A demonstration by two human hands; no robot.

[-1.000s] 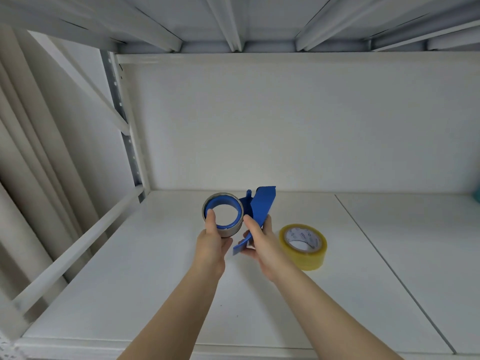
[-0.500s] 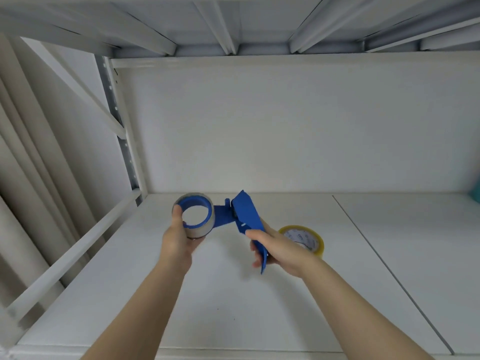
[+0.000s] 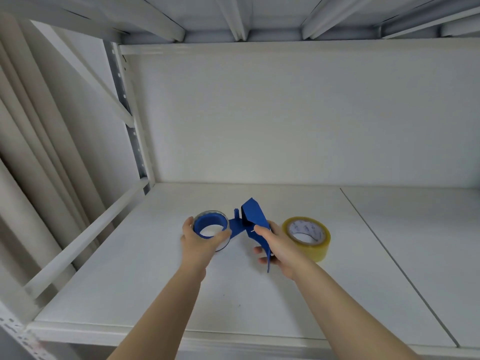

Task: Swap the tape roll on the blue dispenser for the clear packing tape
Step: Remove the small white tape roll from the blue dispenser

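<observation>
The blue dispenser (image 3: 253, 219) is held low over the white shelf (image 3: 155, 281), its flat handle plate pointing up and back. A tape roll (image 3: 211, 224) still sits around the dispenser's blue wheel at its left end. My left hand (image 3: 200, 240) grips that roll from the near side, thumb and fingers around its rim. My right hand (image 3: 279, 246) is closed on the dispenser's handle. A yellowish clear packing tape roll (image 3: 307, 236) lies flat on the shelf just right of my right hand, partly hidden by it.
The shelf has a back wall (image 3: 285, 126), a steel upright and diagonal brace (image 3: 122, 100) at the left, and a low rail (image 3: 85, 237) along the left side. A seam (image 3: 376, 242) splits the shelf board to the right.
Both hands and the dispenser have come down toward the shelf. The roll end now lies flatter, its opening facing up, and the dispenser has turned from where it was a second ago.
</observation>
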